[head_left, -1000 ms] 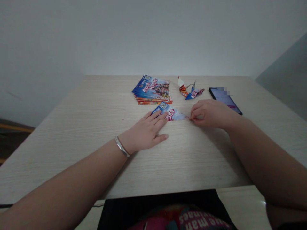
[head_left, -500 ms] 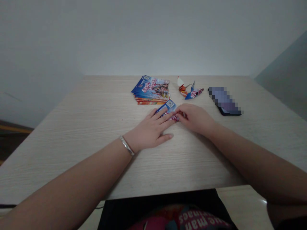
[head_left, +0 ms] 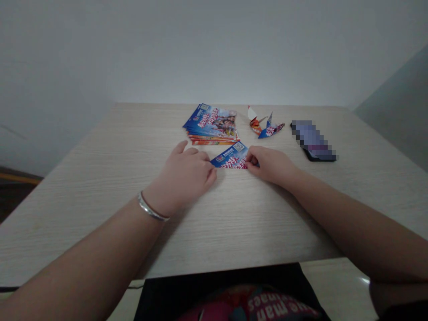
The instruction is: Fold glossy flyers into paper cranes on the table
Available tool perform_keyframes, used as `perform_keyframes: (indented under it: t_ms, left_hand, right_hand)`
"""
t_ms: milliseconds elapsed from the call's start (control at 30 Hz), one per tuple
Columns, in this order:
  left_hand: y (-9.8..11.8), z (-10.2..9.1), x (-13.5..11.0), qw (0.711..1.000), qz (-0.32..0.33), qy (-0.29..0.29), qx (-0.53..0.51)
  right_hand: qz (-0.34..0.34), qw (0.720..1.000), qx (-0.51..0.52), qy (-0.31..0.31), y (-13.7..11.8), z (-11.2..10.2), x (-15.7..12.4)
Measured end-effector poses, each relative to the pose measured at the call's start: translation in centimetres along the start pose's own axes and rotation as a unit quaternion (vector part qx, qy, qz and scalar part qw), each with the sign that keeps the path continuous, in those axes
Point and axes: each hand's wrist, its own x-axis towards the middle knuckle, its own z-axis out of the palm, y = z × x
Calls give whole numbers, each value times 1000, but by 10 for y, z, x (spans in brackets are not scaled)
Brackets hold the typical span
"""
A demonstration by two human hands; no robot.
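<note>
Folded flyer lies mid-desk, long edge near, just near of the flyer stack. Held at both ends, probably to keep it flat and aligned. Right hand: thumb and fingers pinched on its right end, forearm slanting in from near right. Left hand: palm down, thumb and forefinger at the left corner, little finger spread; cannot tell whether clamped.

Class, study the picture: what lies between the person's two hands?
In the head view, a folded blue leaflet lies between the left hand and the right hand, which pinches its end.
</note>
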Motion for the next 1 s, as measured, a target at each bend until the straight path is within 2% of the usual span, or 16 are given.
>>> perform_keyframes:
  t_ms: [167, 367, 467, 533, 600, 700, 800, 900, 1000]
  left_hand:
    - [-11, -3, 0, 998, -24, -48, 37]
    - [-22, 3, 2, 995, -66, -38, 57]
    - [-23, 12, 5, 995, -96, 6, -12]
    - [-21, 18, 8, 993, -81, 29, -79]
    - [-19, 23, 10, 991, -61, 34, -113]
    - [-14, 27, 11, 988, -75, 35, -130]
    - [-11, 27, 11, 982, -88, 43, -162]
    - [-10, 27, 13, 971, -101, 60, -208]
    - [-11, 28, 14, 959, -76, 91, -258]
  right_hand:
    - [5, 1000, 11, 2, 4, 2, -1]
    - [0, 1000, 18, 11, 8, 5, -2]
    - [-14, 1000, 23, 17, 10, 6, -3]
    - [-17, 999, 32, 28, 10, 5, -3]
    - [-7, 998, 40, 58, 11, 5, -3]
    - [-2, 994, 27, 107, 15, 5, -2]
    - [-26, 993, 21, 117, 20, 7, 0]
    - [-45, 988, 83, 118, 24, 9, 1]
    - [-77, 973, 143, 163, 25, 8, 1]
